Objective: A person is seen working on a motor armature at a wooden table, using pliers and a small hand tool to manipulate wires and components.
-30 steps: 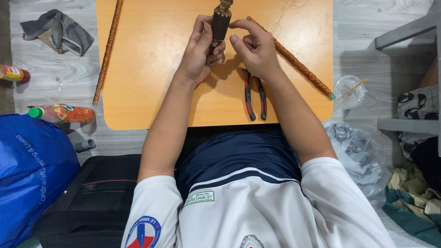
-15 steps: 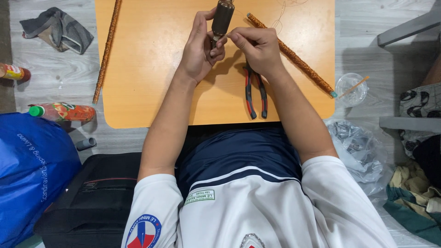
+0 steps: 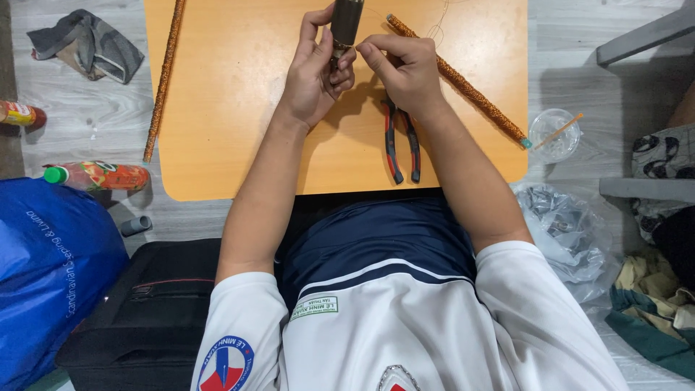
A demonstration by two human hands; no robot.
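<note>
While gripping a dark spool (image 3: 346,23) in the left hand (image 3: 313,76), pinching thin wire (image 3: 434,29) with the right hand (image 3: 405,69) above pliers (image 3: 402,145) on the surface (image 3: 232,108).

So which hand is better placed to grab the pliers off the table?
Probably the right hand: the pliers lie on the table just below its wrist, and it only pinches thin wire. The left hand grips the dark spool.

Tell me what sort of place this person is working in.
Probably an informal home or small craft workspace, not a factory: a low orange table on a grey plank floor, red-handled pliers beside the hands, and drink bottles, a crumpled cloth and bags strewn around.
</note>
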